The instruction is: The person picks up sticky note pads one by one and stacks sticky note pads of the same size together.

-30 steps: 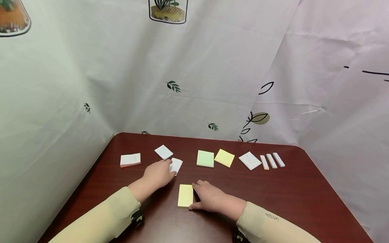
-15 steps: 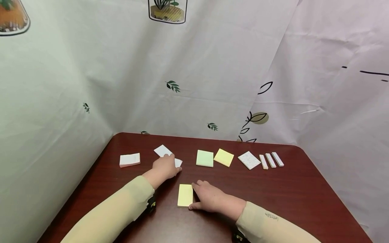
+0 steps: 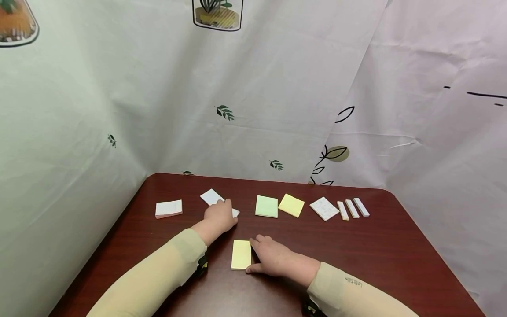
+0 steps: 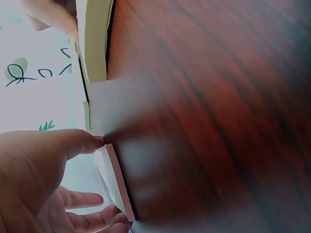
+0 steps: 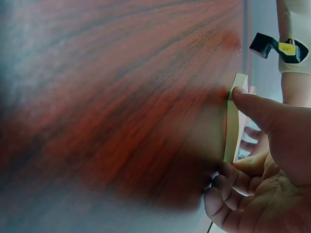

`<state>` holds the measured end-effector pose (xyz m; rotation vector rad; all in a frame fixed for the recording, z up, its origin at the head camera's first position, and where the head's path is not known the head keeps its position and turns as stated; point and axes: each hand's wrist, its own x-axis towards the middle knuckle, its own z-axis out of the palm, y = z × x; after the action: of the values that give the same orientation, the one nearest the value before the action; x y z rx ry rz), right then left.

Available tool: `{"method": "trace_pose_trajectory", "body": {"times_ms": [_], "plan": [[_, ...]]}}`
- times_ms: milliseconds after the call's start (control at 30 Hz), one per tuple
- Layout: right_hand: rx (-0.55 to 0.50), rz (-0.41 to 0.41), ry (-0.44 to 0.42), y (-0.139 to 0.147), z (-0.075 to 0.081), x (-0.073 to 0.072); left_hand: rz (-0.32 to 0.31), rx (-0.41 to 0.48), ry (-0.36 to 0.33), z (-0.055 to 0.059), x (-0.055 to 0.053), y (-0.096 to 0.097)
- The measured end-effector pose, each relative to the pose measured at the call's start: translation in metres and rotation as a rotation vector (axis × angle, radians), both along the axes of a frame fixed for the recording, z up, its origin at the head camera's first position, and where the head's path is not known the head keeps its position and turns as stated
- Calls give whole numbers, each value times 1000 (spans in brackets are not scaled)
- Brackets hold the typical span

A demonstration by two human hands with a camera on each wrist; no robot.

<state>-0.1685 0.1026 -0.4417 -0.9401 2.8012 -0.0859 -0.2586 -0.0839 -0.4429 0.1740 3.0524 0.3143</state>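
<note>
My left hand point(image 3: 219, 215) grips a small white sticky note pad point(image 3: 235, 213) on the table. In the left wrist view the thumb lies at one end of this pad point(image 4: 119, 182), the fingertips at the other, and its side edge looks pink. My right hand point(image 3: 273, 257) holds a yellow sticky note pad point(image 3: 241, 255) flat on the table nearer to me, its thumb and fingers at the two right-hand corners. The right wrist view shows the thumb against this yellow pad's edge point(image 5: 233, 128). A white pad point(image 3: 211, 197) lies just behind my left hand, partly hidden by it.
On the dark red table point(image 3: 336, 268), a thick white pad point(image 3: 168, 208) lies at left. Along the back are a green pad point(image 3: 266, 206), another yellow pad point(image 3: 291, 205), a speckled white pad point(image 3: 324, 208) and three narrow strips point(image 3: 352, 209). White curtains point(image 3: 253, 88) stand behind.
My left hand has moved a little right and away from me, shifting the small white pad slightly and covering more of it. The right hand and yellow pad have stayed in place.
</note>
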Motion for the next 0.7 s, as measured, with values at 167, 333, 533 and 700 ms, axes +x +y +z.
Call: {"method": "trace_pose_trajectory", "body": {"times_ms": [167,333,533,700], "plan": [[-2,0,6,-1,1,0,-10,-28,21,4,3,0],[-8,1,12,-1,0,0,-21,-50,1,5,10,-1],[-5,-13,-14,-2,1,1,-29,-55,-25,7,23,-5],[-8,-23,-20,-1,-1,1,-40,-59,-38,6,36,-12]]}}
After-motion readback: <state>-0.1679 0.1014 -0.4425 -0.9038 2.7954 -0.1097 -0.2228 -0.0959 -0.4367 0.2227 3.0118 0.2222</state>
